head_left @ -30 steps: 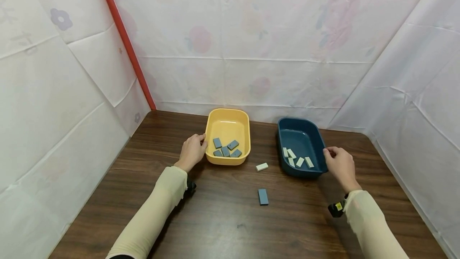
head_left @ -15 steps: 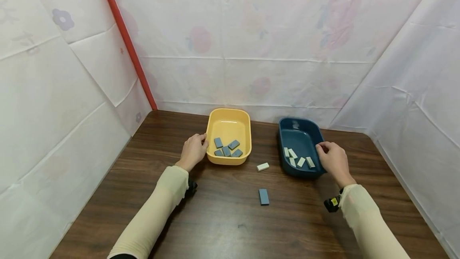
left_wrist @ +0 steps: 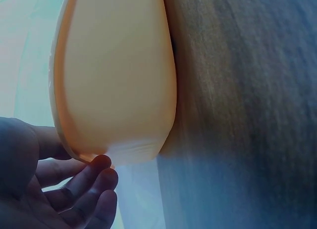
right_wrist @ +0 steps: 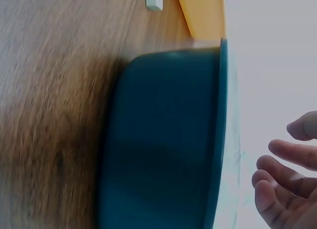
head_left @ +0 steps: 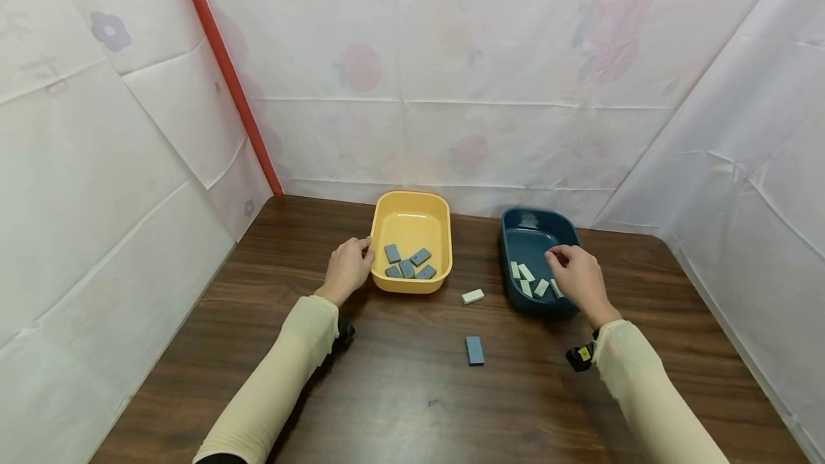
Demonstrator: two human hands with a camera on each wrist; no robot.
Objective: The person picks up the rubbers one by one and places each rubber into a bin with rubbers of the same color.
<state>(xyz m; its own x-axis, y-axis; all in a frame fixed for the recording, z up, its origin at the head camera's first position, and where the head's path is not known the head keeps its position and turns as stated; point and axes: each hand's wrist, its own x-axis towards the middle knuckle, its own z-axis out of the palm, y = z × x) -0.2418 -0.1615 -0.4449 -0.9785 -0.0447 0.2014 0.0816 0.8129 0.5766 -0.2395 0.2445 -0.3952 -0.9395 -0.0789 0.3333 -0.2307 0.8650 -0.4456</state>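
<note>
My left hand pinches the left rim of a yellow plastic tray, its fingers curled at the edge in the left wrist view. Several blue-grey domino-like blocks lie in the tray's near part. Over the right side of a dark blue tray hovers my right hand, fingers loosely bent and holding nothing. The right wrist view shows its fingertips apart from the blue wall. Several cream blocks sit in the blue tray, one partly hidden by the hand.
On the brown wooden table, a cream block lies between the trays and a blue-grey block nearer the front. White patterned sheeting encloses the back and sides, with a red strip at the back left corner.
My right hand has let go of the blue tray's right rim and moved left over the tray. My left hand stays at the yellow tray's rim; the blocks have not moved.
</note>
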